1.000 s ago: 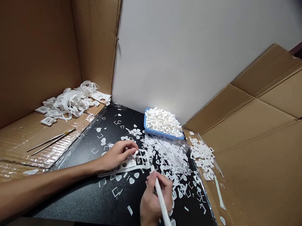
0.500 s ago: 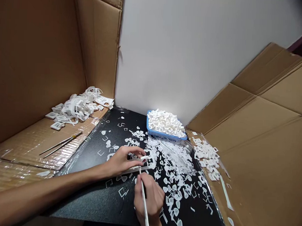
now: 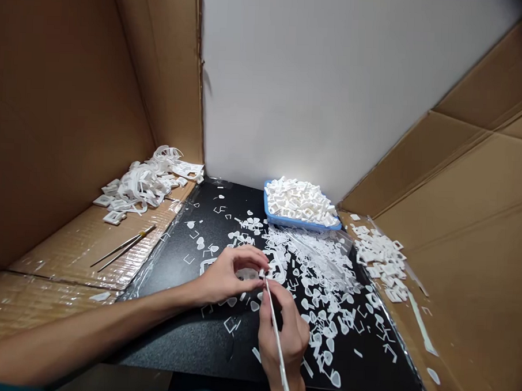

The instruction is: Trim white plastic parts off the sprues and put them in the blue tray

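Note:
Thumb and fingertips of my left hand (image 3: 229, 277) pinch a small white plastic piece (image 3: 263, 273), raised a little above the black table. In my right hand (image 3: 284, 329) is a long, thin, whitish stick-like tool (image 3: 277, 337), held like a pen; its exact kind is unclear. The tool's tip meets the piece at the left fingertips. Behind and below the hands lies a white plastic frame (image 3: 279, 268), partly hidden by the left hand. Thin white offcuts and rounded flakes (image 3: 324, 325) are scattered around both hands.
A blue tray (image 3: 303, 224) heaped with white square pieces stands at the back, a clear plastic bag (image 3: 333, 265) before it. Tweezers (image 3: 124, 248) and a white heap (image 3: 142, 187) lie on cardboard at left. More pieces (image 3: 383, 258) are piled right. Cardboard walls flank the table.
The view has shifted, so the scene sits further right in the picture. My hands still hold the white piece and the tool, and the right hand now sits closer to the left fingertips.

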### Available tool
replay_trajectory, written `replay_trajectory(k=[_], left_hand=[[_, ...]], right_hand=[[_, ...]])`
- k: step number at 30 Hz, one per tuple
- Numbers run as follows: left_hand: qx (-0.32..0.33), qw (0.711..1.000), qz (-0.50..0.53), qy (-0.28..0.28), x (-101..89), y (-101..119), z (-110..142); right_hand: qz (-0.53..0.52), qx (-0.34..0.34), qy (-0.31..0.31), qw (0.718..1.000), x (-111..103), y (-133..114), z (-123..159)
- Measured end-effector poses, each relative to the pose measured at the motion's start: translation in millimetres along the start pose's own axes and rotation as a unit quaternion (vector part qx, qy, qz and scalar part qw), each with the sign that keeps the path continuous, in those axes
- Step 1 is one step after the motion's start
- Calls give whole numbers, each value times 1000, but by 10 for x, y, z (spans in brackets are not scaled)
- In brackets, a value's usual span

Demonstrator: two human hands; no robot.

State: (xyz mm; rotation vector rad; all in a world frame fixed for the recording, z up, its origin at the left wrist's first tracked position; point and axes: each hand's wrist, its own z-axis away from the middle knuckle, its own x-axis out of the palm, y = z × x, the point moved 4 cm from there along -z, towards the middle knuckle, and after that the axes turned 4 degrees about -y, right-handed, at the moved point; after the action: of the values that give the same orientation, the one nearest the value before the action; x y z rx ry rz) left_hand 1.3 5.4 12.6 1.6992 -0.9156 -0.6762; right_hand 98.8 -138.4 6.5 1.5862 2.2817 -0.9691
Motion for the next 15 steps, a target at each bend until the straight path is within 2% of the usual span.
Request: replay_trajectory(k=[3,8,12,15], left_hand=[[-39,999,31,4,16,-31,5],[-120,982,127,67,-27,-167,15],[-136,979,133,77,-50,-197,6],[-116,983,113,83,-62,-165,-1]], right_hand=[[8,34,-2,999,-9,30,28],[-13,112,13,994,-54,72,74],[-71,210,47,974,-72,184,123],[-72,199,4,977,-12,202,116]])
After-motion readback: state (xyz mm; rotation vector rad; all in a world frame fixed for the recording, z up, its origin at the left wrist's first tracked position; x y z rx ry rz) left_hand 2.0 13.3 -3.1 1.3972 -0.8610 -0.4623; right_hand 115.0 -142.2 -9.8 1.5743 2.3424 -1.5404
